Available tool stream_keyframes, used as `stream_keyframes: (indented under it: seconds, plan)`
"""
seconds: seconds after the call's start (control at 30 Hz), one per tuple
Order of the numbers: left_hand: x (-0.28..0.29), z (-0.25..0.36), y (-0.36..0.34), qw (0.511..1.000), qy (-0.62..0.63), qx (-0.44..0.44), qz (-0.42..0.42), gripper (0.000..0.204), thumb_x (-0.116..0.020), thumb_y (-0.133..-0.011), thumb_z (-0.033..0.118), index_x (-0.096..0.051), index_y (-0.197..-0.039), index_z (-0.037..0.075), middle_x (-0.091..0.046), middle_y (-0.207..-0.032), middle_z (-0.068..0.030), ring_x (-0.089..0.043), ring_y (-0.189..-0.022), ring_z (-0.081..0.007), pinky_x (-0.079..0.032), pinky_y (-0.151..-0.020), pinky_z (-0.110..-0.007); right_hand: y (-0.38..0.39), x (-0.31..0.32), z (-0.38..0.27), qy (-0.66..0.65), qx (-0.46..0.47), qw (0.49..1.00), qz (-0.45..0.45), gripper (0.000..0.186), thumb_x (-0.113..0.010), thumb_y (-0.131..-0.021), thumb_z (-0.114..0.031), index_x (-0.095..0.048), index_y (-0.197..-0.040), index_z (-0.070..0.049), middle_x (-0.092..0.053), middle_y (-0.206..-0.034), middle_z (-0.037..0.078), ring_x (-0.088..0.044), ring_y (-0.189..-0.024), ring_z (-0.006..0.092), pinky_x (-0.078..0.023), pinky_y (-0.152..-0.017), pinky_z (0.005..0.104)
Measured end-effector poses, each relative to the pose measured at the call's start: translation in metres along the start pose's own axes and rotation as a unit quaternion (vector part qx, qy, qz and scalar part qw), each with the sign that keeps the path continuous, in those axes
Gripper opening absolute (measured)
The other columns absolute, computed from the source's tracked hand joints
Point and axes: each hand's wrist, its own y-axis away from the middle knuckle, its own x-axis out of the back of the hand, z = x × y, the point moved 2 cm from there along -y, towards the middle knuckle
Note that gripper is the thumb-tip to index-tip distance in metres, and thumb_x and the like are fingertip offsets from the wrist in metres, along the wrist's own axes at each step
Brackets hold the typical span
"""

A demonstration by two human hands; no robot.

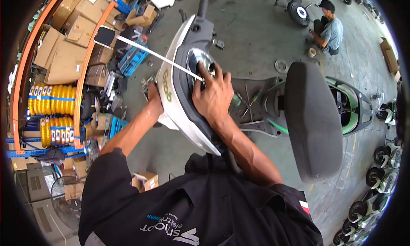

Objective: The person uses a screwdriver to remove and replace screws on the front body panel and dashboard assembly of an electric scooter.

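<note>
In front of me stands a scooter with a white front panel [171, 79] and a black inner cover. My right hand [213, 92] lies over the shiny round display [194, 58] on the handlebar cover. Its fingers are spread and bent down onto that area, close to the lower end of a mirror's white stalk [158, 55]. What sits beneath the palm is hidden. At the outer side of the white panel is my left hand [155, 101], its fingers out of sight behind the edge. The mirror [104, 36] sticks out to the left.
The scooter's long black seat [314, 122] is raised at right, over an open compartment [344, 103]. Tools [252, 101] lie on the footboard. Left stands an orange-framed rack [87, 62] with cartons and yellow coils [53, 98]. A person [331, 30] crouches far right near a wheel [298, 13].
</note>
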Motion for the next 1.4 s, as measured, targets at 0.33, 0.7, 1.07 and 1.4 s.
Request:
stream_keyframes:
  seconds: [0.33,0.7,1.07,1.4]
  plan:
    - [-0.01,-0.062,0.101,0.992,-0.068,-0.097,0.05,0.081,-0.041,-0.101,0.06,-0.028,-0.154,0.0,-0.039,-0.154,-0.0169,-0.041,-0.138,-0.0287,-0.029,-0.118,-0.038,0.011,-0.002,0.005,-0.012,0.001,1.0,0.003,0.048,-0.066,-0.08,-0.023,-0.067,-0.127,-0.014,-0.058,-0.127,0.021,-0.054,-0.104,0.0384,-0.049,-0.089,0.0461]
    - [-0.057,-0.102,0.184,0.964,-0.17,-0.201,0.034,0.121,-0.081,-0.084,0.035,0.009,-0.153,-0.006,-0.029,-0.151,-0.0241,-0.035,-0.14,-0.0311,-0.03,-0.117,-0.038,0.059,0.049,0.049,-0.11,-0.124,0.97,-0.18,0.067,-0.064,-0.092,-0.047,-0.052,-0.14,-0.002,-0.064,-0.112,0.032,-0.067,-0.095,0.0478,-0.053,-0.086,0.0488]
    - [-0.033,-0.065,0.167,0.965,-0.234,-0.116,0.024,0.13,-0.082,-0.08,0.048,0.011,-0.154,-0.002,-0.03,-0.151,-0.0256,-0.037,-0.14,-0.0324,-0.036,-0.113,-0.043,0.055,0.049,0.068,-0.207,-0.146,0.911,-0.327,0.125,-0.075,-0.072,-0.07,-0.022,-0.151,0.012,-0.067,-0.104,0.034,-0.069,-0.1,0.0429,-0.054,-0.089,0.0439]
    - [-0.037,-0.058,0.157,0.974,-0.215,-0.075,0.017,0.126,-0.076,-0.077,0.059,0.01,-0.158,0.018,-0.024,-0.156,-0.0182,-0.034,-0.141,-0.0351,-0.043,-0.104,-0.054,0.041,0.042,0.052,-0.11,-0.138,0.85,-0.496,0.159,-0.076,-0.063,-0.079,0.014,-0.141,0.026,-0.057,-0.123,0.042,-0.061,-0.117,0.0462,-0.049,-0.101,0.039]
